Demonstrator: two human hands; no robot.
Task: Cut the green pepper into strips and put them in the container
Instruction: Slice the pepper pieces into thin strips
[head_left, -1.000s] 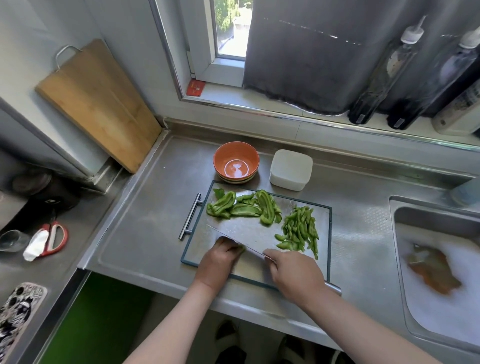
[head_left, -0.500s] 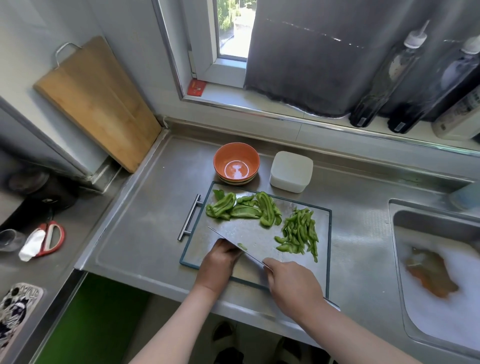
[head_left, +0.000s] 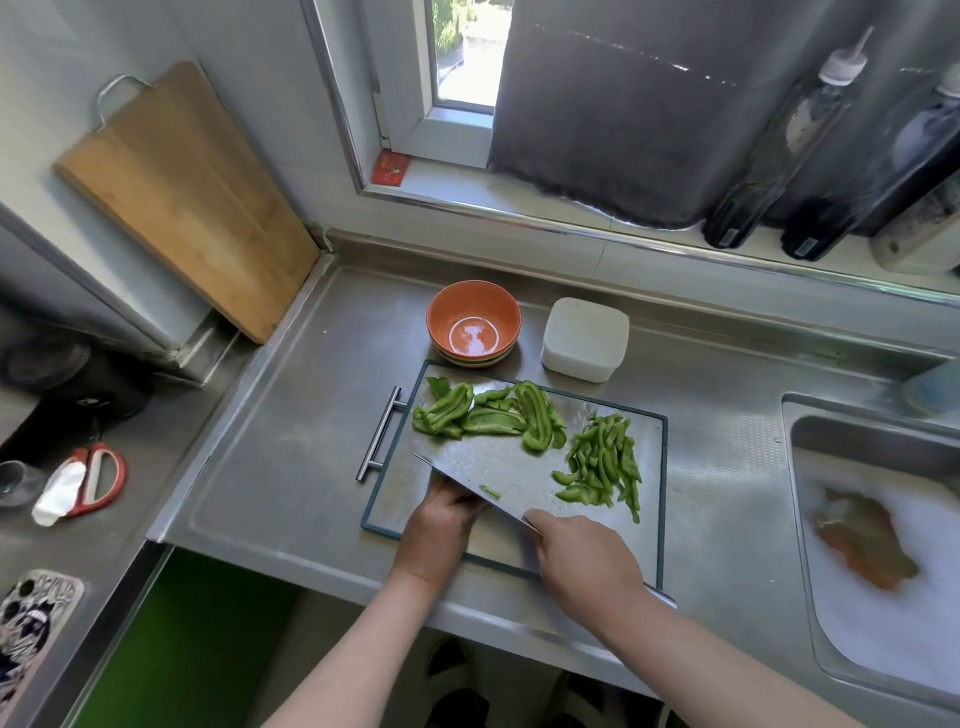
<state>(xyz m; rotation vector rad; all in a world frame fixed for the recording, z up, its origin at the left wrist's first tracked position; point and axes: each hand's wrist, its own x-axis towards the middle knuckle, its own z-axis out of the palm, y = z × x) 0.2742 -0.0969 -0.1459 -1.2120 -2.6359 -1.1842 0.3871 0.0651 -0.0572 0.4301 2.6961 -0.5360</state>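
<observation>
Head view, near to far:

1. Right hand (head_left: 587, 561): at 5 o'clock on the cutting board (head_left: 395, 493), clamped round the knife handle.
2. Knife (head_left: 467, 486): blade runs from the right hand toward 10 o'clock. A green scrap lies just beside it.
3. Left hand (head_left: 441, 525): just left of the blade, knuckles against it. Its fingertips are hidden, so I cannot tell whether it holds anything.
4. Cut strips (head_left: 602, 467): heaped at 1 o'clock from the right hand, long axes roughly 12-to-6.
5. Uncut pepper pieces (head_left: 488, 418): at the board's far edge, 12 o'clock from the left hand. That hand is likely the nearer one to fetch the next piece.
6. White container (head_left: 584, 338): beyond the board at 1 o'clock, with an orange bowl (head_left: 472, 322) at 12.
</observation>
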